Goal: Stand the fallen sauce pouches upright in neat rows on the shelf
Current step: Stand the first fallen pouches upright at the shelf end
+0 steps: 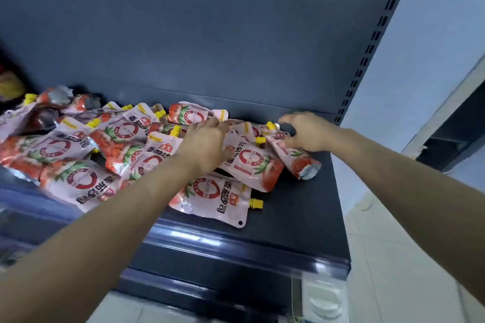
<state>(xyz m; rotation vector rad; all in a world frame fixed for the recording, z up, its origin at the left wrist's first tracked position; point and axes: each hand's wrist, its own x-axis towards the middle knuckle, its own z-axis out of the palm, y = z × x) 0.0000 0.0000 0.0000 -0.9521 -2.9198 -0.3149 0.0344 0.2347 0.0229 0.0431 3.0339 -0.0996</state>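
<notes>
Though toppled, pouches (215, 199) w/ "番茄沙司"

One wide-angle camera, worn on the person's head, faced forward and slightly down at the dark shelf (301, 204) from close in, within arm's reach. The shelf's front edge crossed the lower frame, its back panel (210, 21) filled the top, and a slotted upright (378, 31) slanted down the right. The left hand (207, 144) and right hand (307, 134) reached the sauce pouches (118, 139) mid-frame.
</notes>
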